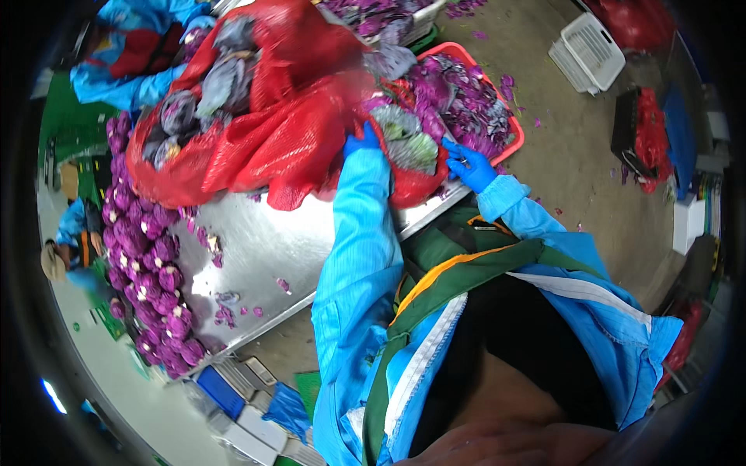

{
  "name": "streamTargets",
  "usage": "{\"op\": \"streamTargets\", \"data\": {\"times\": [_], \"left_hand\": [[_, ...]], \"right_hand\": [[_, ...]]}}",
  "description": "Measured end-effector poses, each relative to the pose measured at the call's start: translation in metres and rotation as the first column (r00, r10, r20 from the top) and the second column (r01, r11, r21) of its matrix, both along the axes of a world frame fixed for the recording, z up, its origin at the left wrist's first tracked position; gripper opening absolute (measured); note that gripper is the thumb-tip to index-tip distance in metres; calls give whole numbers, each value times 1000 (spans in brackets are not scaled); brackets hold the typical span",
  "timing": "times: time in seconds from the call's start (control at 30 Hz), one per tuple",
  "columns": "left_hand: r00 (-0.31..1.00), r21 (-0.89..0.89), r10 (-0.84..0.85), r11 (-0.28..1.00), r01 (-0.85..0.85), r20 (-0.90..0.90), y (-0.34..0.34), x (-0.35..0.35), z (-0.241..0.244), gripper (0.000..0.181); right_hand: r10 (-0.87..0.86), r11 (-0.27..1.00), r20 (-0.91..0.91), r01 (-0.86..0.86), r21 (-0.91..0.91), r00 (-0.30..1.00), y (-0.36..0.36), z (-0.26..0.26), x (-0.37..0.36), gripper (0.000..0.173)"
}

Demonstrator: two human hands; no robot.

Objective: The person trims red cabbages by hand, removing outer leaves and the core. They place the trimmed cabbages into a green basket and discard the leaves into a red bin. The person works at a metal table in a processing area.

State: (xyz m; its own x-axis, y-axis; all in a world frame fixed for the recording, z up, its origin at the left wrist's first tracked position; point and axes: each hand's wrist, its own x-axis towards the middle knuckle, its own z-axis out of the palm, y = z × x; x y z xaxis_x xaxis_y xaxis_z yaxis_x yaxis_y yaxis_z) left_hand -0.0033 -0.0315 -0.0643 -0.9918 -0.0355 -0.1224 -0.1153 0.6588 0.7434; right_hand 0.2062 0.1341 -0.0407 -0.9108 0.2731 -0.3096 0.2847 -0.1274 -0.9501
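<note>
My left hand [362, 143], in a blue glove, grips a fold of a large red mesh bag [280, 140]; some of its fingers are hidden in the folds. Inside the bag's left opening are unpeeled purple cabbages [178, 113]. Loose grey-green outer cabbage leaves [411, 145] lie on the red mesh just right of that hand. My right hand [473, 168], also gloved, hovers by the table's edge with its fingers bent. A small dark thing shows between those fingers, too small to name. Peeled purple cabbages [137, 233] are heaped along the left side of the metal table [262, 233].
A red crate [516, 137] full of purple leaves stands beyond my right hand. Leaf scraps [224, 314] dot the table. Another person's blue sleeve [134, 87] is at the far side. White baskets [588, 52] rest on the floor, and stacked crates [245, 408] stand below the table's near corner.
</note>
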Motion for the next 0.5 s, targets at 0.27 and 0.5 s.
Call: {"op": "streamTargets", "data": {"times": [0.27, 0.5], "left_hand": [[987, 115, -88, 991, 73, 134, 177, 38, 33, 54], [996, 656, 94, 752, -66, -7, 226, 6, 10, 34]], "right_hand": [[-309, 947, 144, 318, -44, 940, 148, -11, 77, 38], [-242, 966, 102, 249, -67, 965, 211, 18, 101, 36]]}}
